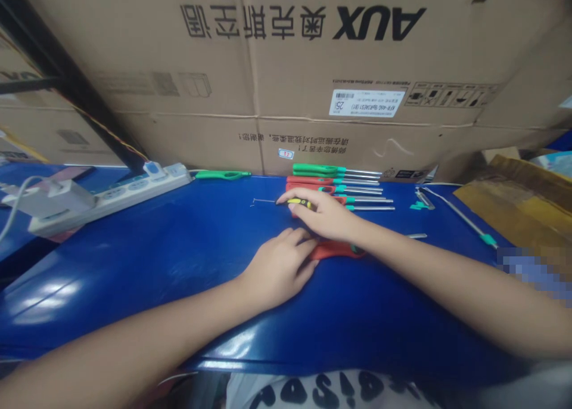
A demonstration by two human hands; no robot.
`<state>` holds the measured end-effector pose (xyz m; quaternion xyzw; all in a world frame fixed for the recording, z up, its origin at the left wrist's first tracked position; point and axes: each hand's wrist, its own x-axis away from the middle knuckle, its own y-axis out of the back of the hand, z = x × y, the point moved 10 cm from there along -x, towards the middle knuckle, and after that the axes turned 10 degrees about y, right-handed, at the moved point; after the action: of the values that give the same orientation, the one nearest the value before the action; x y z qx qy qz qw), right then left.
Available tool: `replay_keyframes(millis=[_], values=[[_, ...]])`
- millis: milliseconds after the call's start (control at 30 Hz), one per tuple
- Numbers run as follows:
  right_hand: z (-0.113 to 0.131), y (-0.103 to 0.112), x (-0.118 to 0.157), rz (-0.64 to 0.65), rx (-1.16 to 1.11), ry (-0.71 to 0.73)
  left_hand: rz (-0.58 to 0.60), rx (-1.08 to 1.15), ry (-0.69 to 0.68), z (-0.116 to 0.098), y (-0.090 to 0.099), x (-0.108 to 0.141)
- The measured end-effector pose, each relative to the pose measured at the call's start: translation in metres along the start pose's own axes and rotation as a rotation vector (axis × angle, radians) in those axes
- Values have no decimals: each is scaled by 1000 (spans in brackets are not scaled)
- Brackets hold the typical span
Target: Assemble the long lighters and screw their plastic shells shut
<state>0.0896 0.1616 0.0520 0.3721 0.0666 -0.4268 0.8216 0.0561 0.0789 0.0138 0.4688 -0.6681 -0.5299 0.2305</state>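
My left hand point(280, 267) is closed on the rear end of a red long-necked lighter point(336, 251) lying on the blue table. The lighter's middle is hidden behind my right forearm, and a metal end shows beyond it. My right hand point(325, 211) grips a screwdriver point(300, 203) with a yellow and black handle. Its thin shaft points left over the table, with a tiny light-coloured piece close to the tip. Just behind this hand lies a row of several lighters point(313, 180) with red or green handles and metal tubes. My right hand partly covers the nearest ones.
A green handle piece point(222, 174) lies at the back, beside a white power strip point(134, 188) with plugs. Small green and metal parts point(420, 201) and a loose metal tube point(465, 215) lie to the right, near brown packaging point(504, 200). A large cardboard box point(286, 99) stands behind.
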Motion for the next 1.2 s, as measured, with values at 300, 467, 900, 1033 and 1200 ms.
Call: replay_keyframes(millis=[300, 467, 900, 1033, 1200], values=[[-8, 54, 48, -386, -501, -265, 46, 134, -52, -1, -5, -3], [-20, 85, 88, -646, -685, -370, 63, 214, -113, -6, -6, -4], [-32, 83, 118, -710, -770, -442, 2, 687, 211, 15, 2, -5], [-25, 88, 117, -709, -718, -387, 140, 885, 394, 22, -14, -2], [-17, 90, 115, -680, -658, -322, 168, 1023, 447, 24, -19, 1]])
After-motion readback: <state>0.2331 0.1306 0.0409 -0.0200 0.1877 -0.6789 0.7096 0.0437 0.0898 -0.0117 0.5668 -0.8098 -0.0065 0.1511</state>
